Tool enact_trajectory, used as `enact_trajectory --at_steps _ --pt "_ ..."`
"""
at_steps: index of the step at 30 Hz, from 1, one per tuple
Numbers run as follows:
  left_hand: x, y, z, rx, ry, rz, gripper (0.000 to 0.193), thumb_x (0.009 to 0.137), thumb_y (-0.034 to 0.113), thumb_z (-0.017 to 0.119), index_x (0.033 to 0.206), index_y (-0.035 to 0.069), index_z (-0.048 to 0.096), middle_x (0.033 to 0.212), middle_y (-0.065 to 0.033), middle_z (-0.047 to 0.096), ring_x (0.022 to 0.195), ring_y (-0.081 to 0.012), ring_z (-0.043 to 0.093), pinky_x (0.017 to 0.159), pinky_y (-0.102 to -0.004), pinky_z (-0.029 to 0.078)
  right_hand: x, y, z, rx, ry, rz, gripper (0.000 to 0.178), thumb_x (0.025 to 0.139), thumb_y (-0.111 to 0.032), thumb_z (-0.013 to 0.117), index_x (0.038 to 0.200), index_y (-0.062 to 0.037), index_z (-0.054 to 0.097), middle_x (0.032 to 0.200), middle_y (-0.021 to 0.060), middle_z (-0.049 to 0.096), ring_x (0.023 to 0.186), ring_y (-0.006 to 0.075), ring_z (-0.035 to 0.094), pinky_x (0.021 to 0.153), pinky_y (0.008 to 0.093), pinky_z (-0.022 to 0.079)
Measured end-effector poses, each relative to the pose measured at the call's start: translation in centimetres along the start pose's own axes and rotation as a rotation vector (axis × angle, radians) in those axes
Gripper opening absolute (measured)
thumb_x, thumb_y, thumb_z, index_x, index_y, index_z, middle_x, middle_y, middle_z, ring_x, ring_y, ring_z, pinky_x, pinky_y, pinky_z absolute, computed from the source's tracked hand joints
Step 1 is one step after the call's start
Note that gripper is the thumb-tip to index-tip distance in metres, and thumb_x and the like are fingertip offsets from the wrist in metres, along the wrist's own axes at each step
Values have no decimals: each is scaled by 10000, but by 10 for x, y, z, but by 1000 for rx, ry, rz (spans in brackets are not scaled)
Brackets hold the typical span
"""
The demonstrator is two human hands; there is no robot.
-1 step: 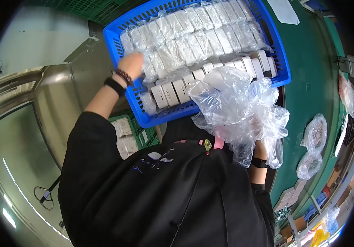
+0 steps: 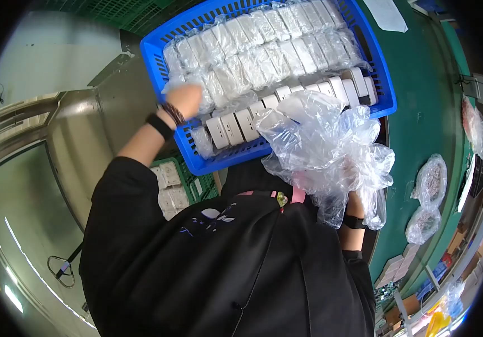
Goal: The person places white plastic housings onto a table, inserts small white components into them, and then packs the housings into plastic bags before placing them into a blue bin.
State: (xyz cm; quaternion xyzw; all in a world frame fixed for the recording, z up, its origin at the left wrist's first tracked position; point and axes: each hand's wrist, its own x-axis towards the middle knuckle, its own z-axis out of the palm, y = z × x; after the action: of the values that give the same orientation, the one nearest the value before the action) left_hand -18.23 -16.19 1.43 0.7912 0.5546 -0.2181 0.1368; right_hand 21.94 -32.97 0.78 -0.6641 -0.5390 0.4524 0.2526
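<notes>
A blue plastic basket (image 2: 388,92) holds rows of white box-shaped pieces wrapped in clear film (image 2: 236,33). In its near row stand several bare white box-shaped devices (image 2: 233,129) with small slots on their faces. My left hand (image 2: 187,100), blurred by motion, is over the basket's left rim beside the wrapped pieces; its fingers do not show clearly. Partly covered by film, my right hand (image 2: 352,173) is closed on a bundle of clear plastic bags (image 2: 314,135), which spreads over the basket's near right corner and hides some devices.
On the right runs a green work surface (image 2: 415,112), bearing a white sheet (image 2: 386,14), two clear bags of small parts (image 2: 431,180) and several pale boxes (image 2: 397,265). A green crate (image 2: 199,188) with white pieces sits below the basket at left.
My left hand has shifted slightly right and toward me along the basket's left rim. The right hand and the plastic bags look unmoved.
</notes>
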Motion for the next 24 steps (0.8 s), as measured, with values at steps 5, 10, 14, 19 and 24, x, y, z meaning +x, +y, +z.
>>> enact_trajectory --at_steps 5,10,14,19,24 --pt "-40 38 53 297 -171 185 189 679 206 562 819 99 631 808 -98 617 751 -226 603 634 -355 447 -5 9 -7 3 32 21 419 791 -134 505 1190 -35 423 958 123 576 758 245 592 681 291 477" --pt "-34 32 107 273 -18 161 170 730 212 513 785 103 632 782 -95 619 795 -229 597 639 -362 443 -9 15 -23 39 102 40 419 794 -141 504 1193 -40 425 942 113 583 758 237 590 687 286 474" --pt "-42 31 23 45 -265 63 180 783 172 450 819 74 596 845 -94 599 795 -248 567 655 -357 435 -16 7 -53 109 179 29 419 797 -147 503 1196 -45 426 930 105 588 759 230 588 692 283 472" --pt "-64 61 -101 -911 140 247 102 786 91 513 783 0 468 842 -93 521 775 -258 529 662 -321 414 -27 -35 -97 229 67 -58 418 801 -155 503 1199 -50 428 914 94 594 759 222 586 699 278 470" --pt "-69 219 -159 -863 646 653 130 692 34 593 779 42 497 857 -91 505 789 -268 522 699 -306 419 -38 -103 -106 213 -83 24 411 796 -145 496 1198 -74 447 777 58 611 646 185 584 655 284 469"
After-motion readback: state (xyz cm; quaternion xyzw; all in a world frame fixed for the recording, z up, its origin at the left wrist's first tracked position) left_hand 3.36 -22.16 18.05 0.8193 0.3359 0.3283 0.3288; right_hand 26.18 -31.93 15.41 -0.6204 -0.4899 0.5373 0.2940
